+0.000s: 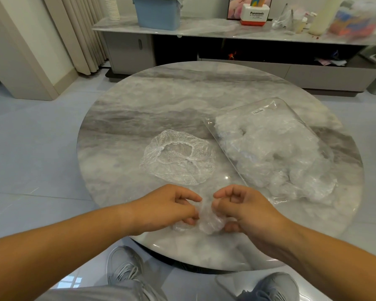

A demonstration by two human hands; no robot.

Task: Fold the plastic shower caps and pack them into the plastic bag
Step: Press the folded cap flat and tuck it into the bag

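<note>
A clear shower cap, bunched small, lies near the front edge of the round marble table. My left hand pinches its left side and my right hand pinches its right side, fingers curled. A second shower cap lies spread open in the middle of the table, elastic rim up. To the right sits the clear plastic bag, stuffed with several crumpled caps, its open end toward me.
A low grey cabinet runs along the back with a blue bin, a red-and-white box and bottles on it. Curtains hang at the left. My knees and grey shoes show below the table's edge.
</note>
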